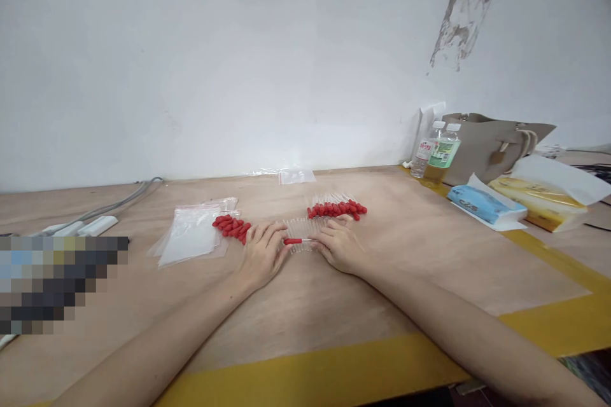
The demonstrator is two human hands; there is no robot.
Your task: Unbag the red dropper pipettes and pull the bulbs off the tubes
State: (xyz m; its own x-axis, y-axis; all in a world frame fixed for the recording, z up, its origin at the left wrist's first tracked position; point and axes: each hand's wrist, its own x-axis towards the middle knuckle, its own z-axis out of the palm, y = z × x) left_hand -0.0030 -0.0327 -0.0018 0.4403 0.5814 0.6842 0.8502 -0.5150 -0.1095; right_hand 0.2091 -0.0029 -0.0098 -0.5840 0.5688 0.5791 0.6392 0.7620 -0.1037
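My left hand (261,253) and my right hand (340,247) meet over a dropper (296,241) with a red rubber bulb and a clear tube. Left fingers pinch the red bulb end; right fingers pinch the clear tube end. Beneath them lies a row of clear tubes (301,227). A heap of loose red bulbs (231,227) sits just left of my left hand. Behind my right hand lies a row of assembled droppers (337,208) with red bulbs.
Clear zip bags (193,233) lie left of the bulbs, another small bag (296,175) by the wall. Grey cables and a white power strip (90,224) are at far left. Bottles (442,151), a beige bag (496,145) and tissue packs (484,205) stand at right.
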